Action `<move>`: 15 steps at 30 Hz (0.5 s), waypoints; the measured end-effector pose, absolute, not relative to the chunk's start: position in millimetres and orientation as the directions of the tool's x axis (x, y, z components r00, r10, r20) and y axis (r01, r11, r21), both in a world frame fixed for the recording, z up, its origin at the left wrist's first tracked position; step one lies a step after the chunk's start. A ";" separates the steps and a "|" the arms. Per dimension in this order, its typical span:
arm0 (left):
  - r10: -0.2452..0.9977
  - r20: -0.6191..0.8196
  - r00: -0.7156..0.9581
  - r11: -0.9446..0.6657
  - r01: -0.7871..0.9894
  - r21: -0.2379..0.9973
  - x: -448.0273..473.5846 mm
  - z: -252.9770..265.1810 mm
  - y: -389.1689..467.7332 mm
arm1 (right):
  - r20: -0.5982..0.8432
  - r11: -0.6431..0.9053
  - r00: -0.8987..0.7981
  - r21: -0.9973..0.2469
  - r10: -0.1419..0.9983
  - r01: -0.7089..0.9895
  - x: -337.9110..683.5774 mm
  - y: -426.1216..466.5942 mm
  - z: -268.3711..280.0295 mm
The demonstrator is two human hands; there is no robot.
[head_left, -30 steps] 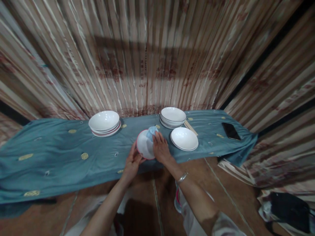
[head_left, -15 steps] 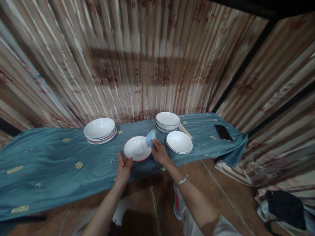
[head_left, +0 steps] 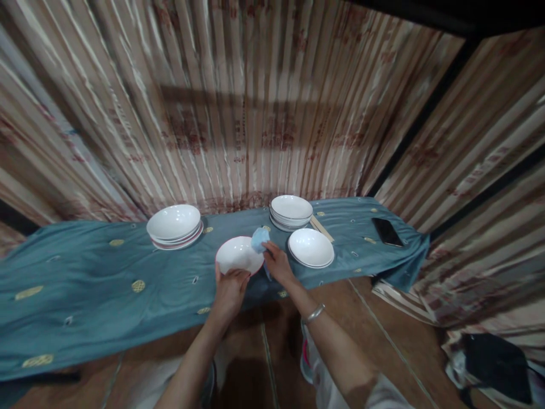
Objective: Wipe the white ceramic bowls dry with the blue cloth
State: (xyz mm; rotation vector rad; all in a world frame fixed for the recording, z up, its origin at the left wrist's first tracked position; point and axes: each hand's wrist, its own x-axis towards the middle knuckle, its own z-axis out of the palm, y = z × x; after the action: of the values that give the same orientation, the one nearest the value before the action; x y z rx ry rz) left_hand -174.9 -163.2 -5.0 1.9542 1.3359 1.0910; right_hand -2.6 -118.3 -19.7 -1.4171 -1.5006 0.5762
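A white bowl with a red rim (head_left: 236,253) is in front of me near the table's front edge. Its near left rim is in the grip of my left hand (head_left: 230,289), with the thumb at the left side and the fingers over the near edge. Closed on a light blue cloth (head_left: 260,240), my right hand (head_left: 276,262) presses it at the bowl's right rim. Part of the cloth hangs below that hand. Just to the right lies a short stack of plain white bowls (head_left: 311,247).
White bowls are stacked at the back left (head_left: 174,222), and a taller stack of dark-rimmed dishes (head_left: 292,208) stands behind. Wooden chopsticks (head_left: 322,228) lie beside it. A black phone (head_left: 386,232) rests on the blue tablecloth (head_left: 102,278). A dark bag (head_left: 496,363) is at lower right.
My left hand has moved right along the bowl's near edge and now grips the rim, where before its fingers were spread beside it. The right hand stays with the cloth at the right rim.
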 end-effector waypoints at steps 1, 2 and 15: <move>0.928 0.322 0.185 -0.371 0.498 0.784 -174.2 -3.6 -162.8 | 0.314 0.218 0.150 -0.865 0.937 0.452 -1.9 -117.6 -19.2; 0.928 0.325 0.184 -0.373 0.503 0.780 -174.0 -1.9 -162.5 | 0.315 0.224 0.169 -0.883 0.934 0.412 -1.2 -116.8 -18.5; 0.982 0.030 -0.186 -0.038 -0.042 0.998 -191.2 21.8 -150.6 | 0.463 0.370 0.175 -0.843 0.869 0.390 -14.7 -133.9 24.9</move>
State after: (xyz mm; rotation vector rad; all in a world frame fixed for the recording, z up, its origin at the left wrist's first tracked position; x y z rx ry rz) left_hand -191.2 -150.6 21.8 1.1064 1.2945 1.3922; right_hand -14.7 -133.9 24.9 -1.2223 -1.4268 0.4998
